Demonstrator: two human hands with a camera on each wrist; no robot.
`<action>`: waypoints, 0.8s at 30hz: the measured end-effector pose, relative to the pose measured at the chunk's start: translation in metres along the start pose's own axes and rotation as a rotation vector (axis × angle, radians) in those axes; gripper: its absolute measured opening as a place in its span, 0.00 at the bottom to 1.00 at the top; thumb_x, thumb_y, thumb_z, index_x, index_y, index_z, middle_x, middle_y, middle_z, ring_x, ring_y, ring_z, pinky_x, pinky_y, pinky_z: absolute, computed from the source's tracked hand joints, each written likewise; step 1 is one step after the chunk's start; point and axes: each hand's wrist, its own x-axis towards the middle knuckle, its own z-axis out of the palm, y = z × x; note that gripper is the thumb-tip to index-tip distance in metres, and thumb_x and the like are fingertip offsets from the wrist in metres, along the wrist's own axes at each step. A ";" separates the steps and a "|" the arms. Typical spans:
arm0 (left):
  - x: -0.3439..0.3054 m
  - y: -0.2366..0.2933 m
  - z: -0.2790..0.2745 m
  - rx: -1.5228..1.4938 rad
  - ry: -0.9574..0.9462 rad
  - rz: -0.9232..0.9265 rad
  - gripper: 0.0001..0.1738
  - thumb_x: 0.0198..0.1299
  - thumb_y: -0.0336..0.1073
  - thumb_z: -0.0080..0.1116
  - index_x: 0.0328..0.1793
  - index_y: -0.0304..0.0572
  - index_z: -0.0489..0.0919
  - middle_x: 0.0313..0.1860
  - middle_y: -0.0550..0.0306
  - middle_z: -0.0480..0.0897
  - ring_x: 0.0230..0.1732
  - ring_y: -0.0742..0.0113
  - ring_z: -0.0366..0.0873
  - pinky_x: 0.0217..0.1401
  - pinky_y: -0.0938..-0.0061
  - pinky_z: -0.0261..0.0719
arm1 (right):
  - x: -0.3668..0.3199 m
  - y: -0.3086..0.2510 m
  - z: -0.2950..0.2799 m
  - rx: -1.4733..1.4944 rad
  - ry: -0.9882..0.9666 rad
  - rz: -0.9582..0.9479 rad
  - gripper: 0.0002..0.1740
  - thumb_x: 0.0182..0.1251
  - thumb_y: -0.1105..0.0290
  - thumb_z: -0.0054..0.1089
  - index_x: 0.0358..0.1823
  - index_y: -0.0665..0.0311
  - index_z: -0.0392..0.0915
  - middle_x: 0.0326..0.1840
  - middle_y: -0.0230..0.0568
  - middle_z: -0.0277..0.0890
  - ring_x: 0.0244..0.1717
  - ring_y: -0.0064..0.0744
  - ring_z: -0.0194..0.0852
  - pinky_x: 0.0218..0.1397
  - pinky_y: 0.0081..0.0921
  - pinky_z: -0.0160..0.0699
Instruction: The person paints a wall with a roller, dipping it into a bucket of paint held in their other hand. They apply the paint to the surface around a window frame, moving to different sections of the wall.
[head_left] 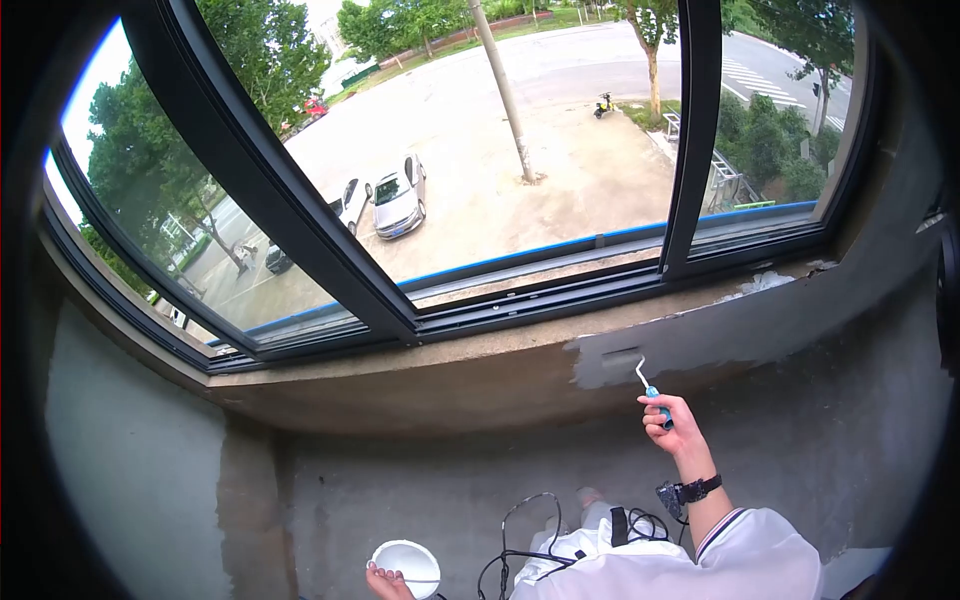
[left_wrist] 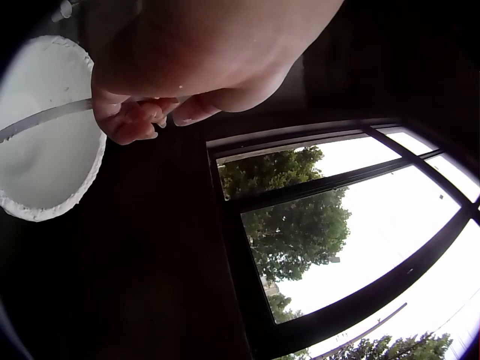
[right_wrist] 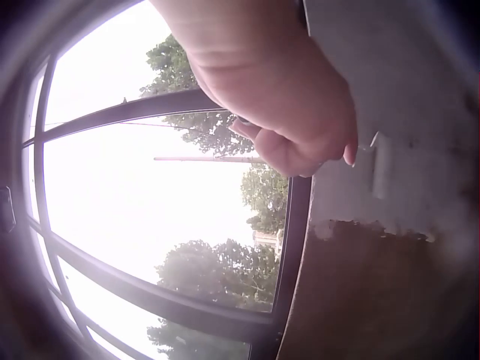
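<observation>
The right hand [head_left: 672,425] grips the blue handle [head_left: 654,394] of a small roller, its fingers curled round it. The roller head [right_wrist: 382,165] lies against grey coated wall [right_wrist: 345,193] below the window, right of a ragged edge with bare brown wall in the head view. In the right wrist view the back of the right hand [right_wrist: 281,97] hides the handle. Low in the head view, the left hand [head_left: 388,582] holds a white bucket [head_left: 402,547] by its handle strap; the left wrist view shows the curled fingers of the left hand [left_wrist: 142,112] on the strap [left_wrist: 56,112].
A dark-framed window [head_left: 400,318] spans the wall above a narrow ledge [head_left: 480,350]. Black cables [head_left: 505,530] hang by the person's clothing. Outside stand parked cars [head_left: 398,200], a pole and trees. Grey wall with a brown strip [head_left: 250,500] is at the left.
</observation>
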 end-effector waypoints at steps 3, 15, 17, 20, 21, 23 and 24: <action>0.020 -0.001 -0.008 0.047 -0.107 0.033 0.25 0.70 0.26 0.47 0.72 0.36 0.63 0.62 0.49 0.69 0.62 0.60 0.66 0.66 0.65 0.69 | -0.028 0.006 0.017 -0.038 -0.028 -0.060 0.06 0.64 0.76 0.57 0.42 0.65 0.75 0.19 0.24 0.60 0.14 0.12 0.51 0.14 0.14 0.44; 0.133 -0.089 0.002 -0.213 -0.025 -0.191 0.15 0.62 0.32 0.47 0.55 0.41 0.70 0.39 0.63 0.65 0.39 0.70 0.63 0.43 0.73 0.65 | -0.069 0.027 0.049 -0.159 -0.111 -0.115 0.12 0.67 0.73 0.53 0.51 0.68 0.74 0.21 0.25 0.61 0.14 0.12 0.52 0.15 0.14 0.46; 0.168 -0.155 -0.014 -0.445 0.110 -0.489 0.11 0.61 0.45 0.48 0.43 0.50 0.74 0.28 0.70 0.60 0.27 0.77 0.56 0.31 0.76 0.56 | -0.062 0.029 0.050 -0.128 -0.144 -0.046 0.13 0.67 0.73 0.53 0.51 0.69 0.74 0.21 0.25 0.61 0.14 0.12 0.52 0.15 0.14 0.47; 0.172 -0.157 -0.016 -0.472 0.146 -0.505 0.10 0.60 0.43 0.49 0.42 0.49 0.73 0.29 0.70 0.60 0.27 0.77 0.56 0.31 0.75 0.56 | -0.034 0.036 0.045 -0.095 -0.118 -0.051 0.12 0.67 0.74 0.53 0.49 0.70 0.74 0.21 0.25 0.61 0.14 0.12 0.52 0.15 0.14 0.46; 0.172 -0.161 -0.020 -0.485 0.148 -0.505 0.09 0.59 0.41 0.49 0.42 0.48 0.73 0.29 0.69 0.61 0.27 0.76 0.56 0.31 0.75 0.56 | -0.024 0.040 0.042 -0.092 -0.110 -0.066 0.10 0.67 0.74 0.53 0.46 0.70 0.75 0.20 0.25 0.61 0.14 0.12 0.52 0.16 0.15 0.45; 0.153 -0.145 -0.026 -0.497 0.160 -0.505 0.10 0.58 0.40 0.48 0.43 0.47 0.73 0.30 0.69 0.61 0.27 0.76 0.56 0.31 0.74 0.56 | -0.003 0.050 0.034 -0.104 -0.088 -0.078 0.09 0.66 0.75 0.53 0.45 0.70 0.75 0.20 0.24 0.60 0.14 0.13 0.52 0.16 0.15 0.45; 0.115 -0.102 -0.029 -0.071 -0.009 -0.133 0.15 0.62 0.31 0.48 0.55 0.41 0.69 0.42 0.62 0.65 0.41 0.70 0.63 0.44 0.72 0.65 | 0.004 0.054 0.031 -0.109 -0.061 -0.095 0.08 0.66 0.75 0.53 0.44 0.70 0.75 0.20 0.24 0.60 0.14 0.13 0.51 0.16 0.16 0.45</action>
